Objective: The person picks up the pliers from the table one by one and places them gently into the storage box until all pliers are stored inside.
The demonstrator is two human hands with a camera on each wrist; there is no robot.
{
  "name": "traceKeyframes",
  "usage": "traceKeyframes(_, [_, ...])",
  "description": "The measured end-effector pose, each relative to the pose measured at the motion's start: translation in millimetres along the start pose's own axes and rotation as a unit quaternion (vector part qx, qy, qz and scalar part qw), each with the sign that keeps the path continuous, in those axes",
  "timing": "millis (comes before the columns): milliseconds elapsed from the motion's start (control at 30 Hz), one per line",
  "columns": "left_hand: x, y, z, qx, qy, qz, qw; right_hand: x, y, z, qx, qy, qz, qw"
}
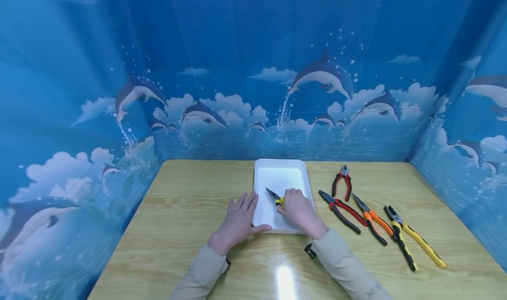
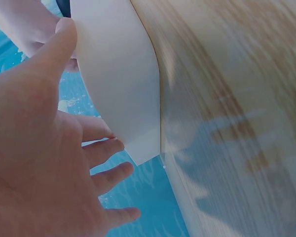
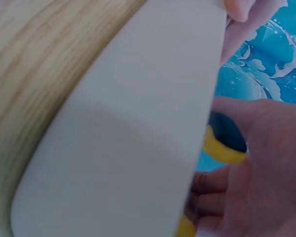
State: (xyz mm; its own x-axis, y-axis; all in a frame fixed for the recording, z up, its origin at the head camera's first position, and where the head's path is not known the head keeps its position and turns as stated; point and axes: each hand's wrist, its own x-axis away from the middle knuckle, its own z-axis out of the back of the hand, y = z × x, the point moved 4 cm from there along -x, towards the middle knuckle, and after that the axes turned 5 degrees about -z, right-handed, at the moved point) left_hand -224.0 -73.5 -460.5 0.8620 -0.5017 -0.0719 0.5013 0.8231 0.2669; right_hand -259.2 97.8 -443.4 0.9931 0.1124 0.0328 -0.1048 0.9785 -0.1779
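Note:
A white rectangular tray (image 1: 277, 174) lies on the wooden table. Inside its outline, my right hand (image 1: 299, 210) grips long-nose pliers (image 1: 273, 195) with yellow and black handles, their dark tips pointing up and left in the head view. Part of one handle (image 3: 223, 148) shows between thumb and fingers in the right wrist view; the palm hides much of the rest. My left hand (image 1: 237, 221) is at the tray's left side, its fingers extended and spread. In the left wrist view, its thumb and fingertips (image 2: 116, 144) meet the rim of the tray (image 2: 123, 74).
Right of the tray lie small red-and-black pliers (image 1: 335, 186), larger red-and-black pliers (image 1: 334, 203), orange-and-black long-nose pliers (image 1: 370, 215) and yellow-and-black pliers (image 1: 397, 224). The wooden table (image 1: 190, 199) ends against a blue dolphin-print cloth (image 1: 237, 49) at the back and sides.

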Motion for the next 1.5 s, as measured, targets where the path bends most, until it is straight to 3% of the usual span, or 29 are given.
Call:
traceKeyframes(333, [-0.2, 3.0, 0.5, 0.002, -0.006, 0.001, 1.0, -3.9, 2.0, -16.1, 0.016, -0.044, -0.009, 0.9988])
traceKeyframes(500, [-2.0, 1.8, -2.3, 0.003, -0.005, 0.001, 1.0, 1.4, 9.4, -9.9, -0.013, -0.045, -0.007, 0.9989])
traceKeyframes(933, [-1.0, -0.1, -2.1, 0.0, -0.004, 0.004, 1.0, 2.1, 19.2, -5.8, -0.012, -0.057, 0.015, 0.9982])
traceKeyframes(1233, [-1.1, -1.0, -2.3, 0.002, -0.009, 0.011, 0.9999, -2.0, 7.1, -11.5, -0.059, -0.073, -0.001, 0.9956])
traceKeyframes(1500, [-1.4, -1.5, -3.9, 0.002, -0.013, 0.013, 0.9998, 0.1, -11.1, -14.1, -0.092, -0.073, 0.024, 0.9928])
